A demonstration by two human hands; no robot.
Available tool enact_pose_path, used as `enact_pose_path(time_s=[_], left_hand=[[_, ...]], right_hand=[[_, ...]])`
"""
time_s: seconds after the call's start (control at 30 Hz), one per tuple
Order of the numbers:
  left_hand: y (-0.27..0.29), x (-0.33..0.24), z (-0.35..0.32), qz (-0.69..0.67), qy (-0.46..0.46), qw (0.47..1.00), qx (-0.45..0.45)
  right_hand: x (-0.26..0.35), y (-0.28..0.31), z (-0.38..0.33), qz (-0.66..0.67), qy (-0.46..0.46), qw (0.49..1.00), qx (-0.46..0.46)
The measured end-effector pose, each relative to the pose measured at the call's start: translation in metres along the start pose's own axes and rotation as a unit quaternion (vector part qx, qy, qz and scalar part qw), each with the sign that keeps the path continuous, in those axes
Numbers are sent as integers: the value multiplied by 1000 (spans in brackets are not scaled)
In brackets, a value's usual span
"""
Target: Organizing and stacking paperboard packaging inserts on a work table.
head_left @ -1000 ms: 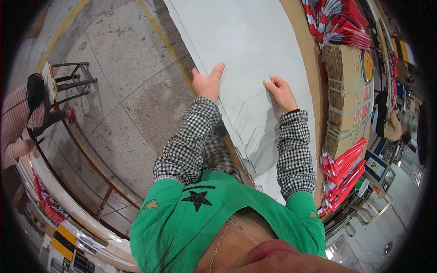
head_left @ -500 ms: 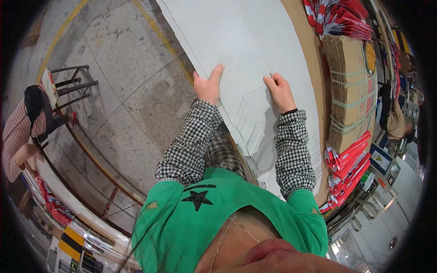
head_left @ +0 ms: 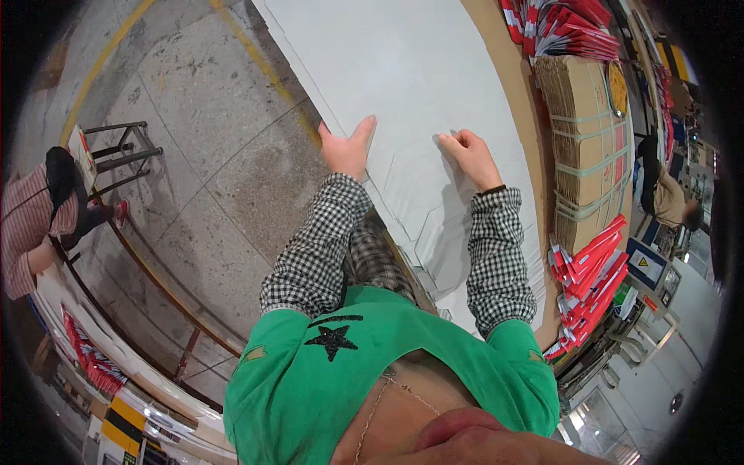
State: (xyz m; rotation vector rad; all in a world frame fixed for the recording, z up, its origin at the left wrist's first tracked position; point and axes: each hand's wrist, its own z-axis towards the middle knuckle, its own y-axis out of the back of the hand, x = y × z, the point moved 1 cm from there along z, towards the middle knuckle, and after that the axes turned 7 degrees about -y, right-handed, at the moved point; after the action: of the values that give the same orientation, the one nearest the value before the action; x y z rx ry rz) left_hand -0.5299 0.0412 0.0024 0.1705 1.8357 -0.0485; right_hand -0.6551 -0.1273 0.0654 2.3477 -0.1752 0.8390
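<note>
Surroundings. A bundled stack of flattened brown cartons (head_left: 585,147), strapped with pale bands, stood beyond the right hand on its outer side, well apart from it. Red-and-white printed flat packs (head_left: 590,267) lay fanned below that stack, near the right elbow; more of the same (head_left: 558,27) lay far ahead of the right hand. A brown board surface (head_left: 515,101) ran between the sheets and the cartons. On the outer side of the left hand lay concrete floor with a yellow painted line (head_left: 263,66); a metal stool (head_left: 124,151) and a seated person in a striped top (head_left: 27,232) were well apart on that side. Nothing stood between the hands and the sheets.

Item. A stack of large white die-cut cardboard sheets (head_left: 411,77), lying flat, extended ahead of and under both hands; its stepped edges showed below the wrists.

Grip. Left hand (head_left: 346,151): flat, fingers together and extended, thumb apart, laid against the near left edge of the stack, clamped on nothing. Right hand (head_left: 471,155): fingers curled, fingertips (head_left: 449,139) pressed on the top sheet; whether they pinched an edge could not be told.
</note>
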Motion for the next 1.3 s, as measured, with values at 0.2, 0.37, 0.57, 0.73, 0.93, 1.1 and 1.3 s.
enact_pose_path(time_s=[0.2, 0.37, 0.57, 0.73, 0.93, 1.1, 1.3], left_hand=[[-2, 2, 4, -41, 0, 999, 15], [1, 2, 3, -36, -16, 999, 17], [1, -9, 1, 25, 5, 1000, 3], [2, -11, -18, 34, 19, 999, 24], [2, -4, -18, -26, 11, 999, 27], [1, -8, -19, 1, 10, 1000, 21], [1, -5, -19, -3, -8, 1000, 11]], right_hand=[[-13, -4, 0, 110, 1, 994, 17], [-10, -3, 0, 101, 4, 994, 34], [-11, 1, -1, 76, -3, 996, 38], [-14, 5, -4, -29, -26, 999, 10], [-23, 1, 1, 53, -29, 998, 27], [-26, 2, 3, 51, -7, 998, 40], [-22, 3, 2, 43, 10, 998, 40]])
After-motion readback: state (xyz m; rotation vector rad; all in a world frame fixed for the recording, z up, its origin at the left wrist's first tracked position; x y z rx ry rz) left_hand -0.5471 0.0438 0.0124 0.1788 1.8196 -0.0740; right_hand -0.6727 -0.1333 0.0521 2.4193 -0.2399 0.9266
